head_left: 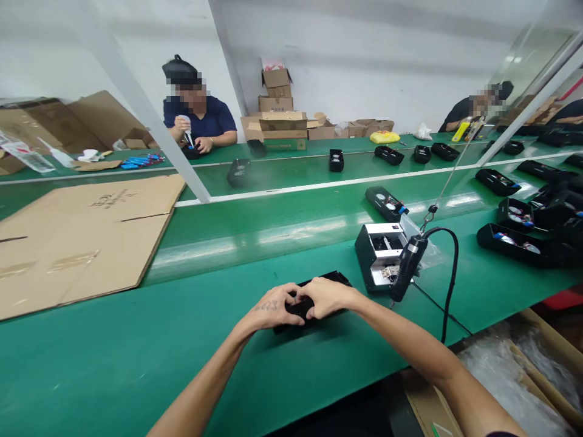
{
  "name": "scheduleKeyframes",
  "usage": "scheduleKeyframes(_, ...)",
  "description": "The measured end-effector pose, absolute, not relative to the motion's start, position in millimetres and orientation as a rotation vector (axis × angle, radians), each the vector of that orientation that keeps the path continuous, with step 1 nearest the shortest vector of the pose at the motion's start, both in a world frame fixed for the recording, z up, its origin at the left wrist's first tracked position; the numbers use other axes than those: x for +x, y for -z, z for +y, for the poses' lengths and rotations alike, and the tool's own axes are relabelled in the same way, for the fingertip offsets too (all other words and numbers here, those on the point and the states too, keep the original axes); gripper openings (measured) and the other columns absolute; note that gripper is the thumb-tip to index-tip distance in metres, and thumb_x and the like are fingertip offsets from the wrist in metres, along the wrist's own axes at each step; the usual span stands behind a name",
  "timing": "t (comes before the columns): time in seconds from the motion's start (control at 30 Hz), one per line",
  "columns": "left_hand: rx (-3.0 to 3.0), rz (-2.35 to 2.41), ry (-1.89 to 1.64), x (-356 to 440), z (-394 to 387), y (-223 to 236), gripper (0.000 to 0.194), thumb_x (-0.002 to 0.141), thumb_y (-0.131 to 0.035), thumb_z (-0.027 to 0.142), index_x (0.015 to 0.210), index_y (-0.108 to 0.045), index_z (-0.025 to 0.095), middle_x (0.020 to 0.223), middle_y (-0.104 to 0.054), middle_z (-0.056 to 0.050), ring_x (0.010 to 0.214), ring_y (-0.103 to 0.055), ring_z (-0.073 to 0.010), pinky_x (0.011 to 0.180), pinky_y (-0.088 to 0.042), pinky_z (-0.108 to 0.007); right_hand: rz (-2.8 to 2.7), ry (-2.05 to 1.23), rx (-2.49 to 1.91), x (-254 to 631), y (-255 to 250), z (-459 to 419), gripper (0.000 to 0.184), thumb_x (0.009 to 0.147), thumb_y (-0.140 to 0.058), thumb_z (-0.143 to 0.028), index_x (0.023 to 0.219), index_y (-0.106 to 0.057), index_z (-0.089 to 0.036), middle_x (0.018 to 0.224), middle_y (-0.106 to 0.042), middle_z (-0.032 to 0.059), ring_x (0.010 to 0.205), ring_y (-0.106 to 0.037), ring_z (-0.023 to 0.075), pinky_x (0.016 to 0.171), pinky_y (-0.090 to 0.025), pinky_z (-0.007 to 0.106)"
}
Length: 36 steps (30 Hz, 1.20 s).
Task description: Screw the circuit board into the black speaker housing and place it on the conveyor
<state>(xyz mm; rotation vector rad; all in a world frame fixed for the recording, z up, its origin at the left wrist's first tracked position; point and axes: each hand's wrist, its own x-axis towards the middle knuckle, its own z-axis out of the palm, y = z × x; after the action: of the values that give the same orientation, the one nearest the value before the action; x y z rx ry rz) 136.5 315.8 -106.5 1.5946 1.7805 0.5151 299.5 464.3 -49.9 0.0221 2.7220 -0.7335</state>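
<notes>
A black speaker-like housing [334, 280] lies on the green bench in front of me, partly covered by both hands. My left hand [273, 308] is curled over its left part, thumb and fingers bent against it. My right hand [327, 297] grips it from above, fingertips close to those of the left. What the fingertips press on is hidden. Just right of the hands stands a black and silver box [380, 255] with an open front. Before that box an electric screwdriver [409, 267] hangs from a cord, touched by neither hand.
A flat cardboard sheet [86, 237] covers the bench at left. Several black housings with wires, such as one housing [386, 203], lie across the line and at right. A co-worker [200, 121] sits opposite, another at far right. Plastic-lined cartons [510, 370] stand beside me.
</notes>
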Motion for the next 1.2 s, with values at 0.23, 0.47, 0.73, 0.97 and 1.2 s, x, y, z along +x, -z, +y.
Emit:
scheduleKeyframes(0.23,1.482,1.691,-0.543,124,329,96,0.036,0.066,-0.086,0.053,0.065,-0.07,0.021,0.11,-0.074,-0.001,0.097,-0.066,-0.0213,0.084,-0.05,-0.028,2.65,0.69,0.0,272,53,477,0.048,0.077,-0.092,-0.037,0.119,-0.079,-0.017,0.095,-0.08,0.0039,0.087,-0.073,0.0216,0.059,-0.038,0.025)
scheduleKeyframes(0.47,1.395,1.693,-0.551,124,332,92,0.035,0.063,-0.086,0.048,0.064,-0.065,0.02,0.106,-0.073,0.0,0.092,-0.064,-0.0194,0.075,-0.045,-0.027,2.613,0.824,0.061,267,49,479,0.038,0.071,-0.094,-0.026,0.106,-0.082,-0.016,0.084,-0.076,-0.0005,0.076,-0.066,0.0161,0.06,-0.039,0.023)
scheduleKeyframes(0.73,1.365,1.647,-0.574,120,335,94,0.04,0.061,-0.088,0.05,0.059,-0.061,0.02,0.101,-0.07,0.001,0.088,-0.06,-0.018,0.073,-0.042,-0.028,2.632,0.775,0.043,265,57,479,0.035,0.073,-0.093,-0.037,0.099,-0.081,-0.017,0.08,-0.074,-0.0012,0.075,-0.065,0.017,0.059,-0.036,0.025)
scheduleKeyframes(0.97,1.355,1.597,-0.594,119,334,97,0.04,0.062,-0.089,0.055,0.059,-0.069,0.021,0.114,-0.071,0.0,0.099,-0.062,-0.0208,0.081,-0.044,-0.029,2.662,0.642,0.13,270,58,472,0.053,0.074,-0.091,-0.053,0.115,-0.08,-0.021,0.097,-0.081,0.0052,0.096,-0.074,0.0277,0.063,-0.036,0.029)
scheduleKeyframes(1.2,1.352,1.59,-0.609,119,331,100,0.039,0.063,-0.092,0.054,0.058,-0.072,0.021,0.115,-0.072,0.001,0.095,-0.063,-0.0187,0.079,-0.043,-0.028,2.74,0.629,0.16,281,63,462,0.044,0.08,-0.082,-0.043,0.119,-0.082,-0.024,0.089,-0.081,0.0053,0.085,-0.076,0.0283,0.068,-0.04,0.031)
